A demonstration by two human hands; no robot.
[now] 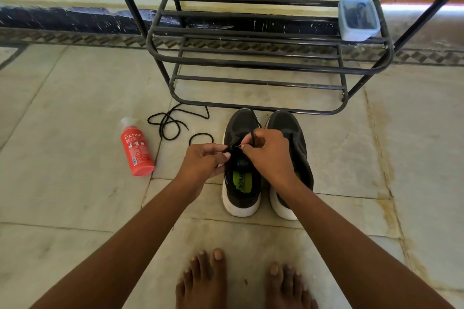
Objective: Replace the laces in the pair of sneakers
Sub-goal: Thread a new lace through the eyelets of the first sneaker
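Left hand [204,158]: we see it over the left sneaker's throat, fingers curled, fingertips pinching the black lace at the tongue
Right hand [268,150]: just beside the left hand, almost touching it, fingers curled, pinching the lace where a short loop rises above the knuckles
Lace [253,137]: we make out only the short black piece between and above the two hands; the rest is hidden by the fingers
Left sneaker [241,183]: directly under both hands, black with a white sole and green insole, toe pointing away from us
Right sneaker [288,133]: just right of the right hand, touching its partner, partly covered by the right wrist and forearm
Loose lace [170,120]: on the floor, beyond and left of the left hand, in a loose tangle, with one loop close to the left hand
Bottle [136,150]: red, lying on the floor well left of the left hand
Rack [251,63]: black metal, standing just beyond the sneaker toes
Box [357,20]: clear plastic, on the rack, far beyond and right of the right hand, dark contents we cannot identify
Feet [203,283]: bare, near us, below the forearms
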